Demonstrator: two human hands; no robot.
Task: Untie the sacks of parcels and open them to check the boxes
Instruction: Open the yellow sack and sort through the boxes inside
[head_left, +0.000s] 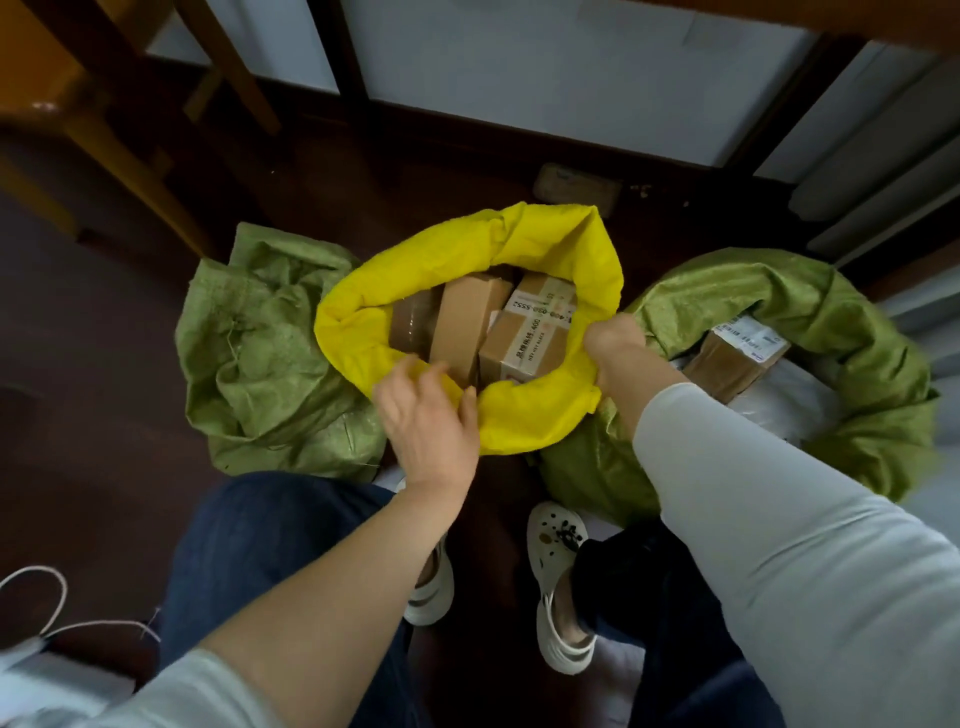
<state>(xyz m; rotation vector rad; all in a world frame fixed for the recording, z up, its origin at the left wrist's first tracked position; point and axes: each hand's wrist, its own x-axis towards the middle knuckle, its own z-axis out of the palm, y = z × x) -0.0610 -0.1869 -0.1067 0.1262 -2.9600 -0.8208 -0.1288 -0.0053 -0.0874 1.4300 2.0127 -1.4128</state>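
A yellow sack stands open on the dark floor in the middle, its rim rolled down. Several brown cardboard boxes show inside it. My left hand grips the sack's near rim, fingers curled over the yellow cloth. At the sack's right rim my right hand holds the cloth in a fist. To the left sits a green woven sack, crumpled and closed over. Another green sack on the right lies open, with a taped box and white parcels inside.
Wooden chair legs stand at the back left. A white wall and a radiator are at the back right. My feet in white clogs stand just below the sacks. A white cord lies at the lower left.
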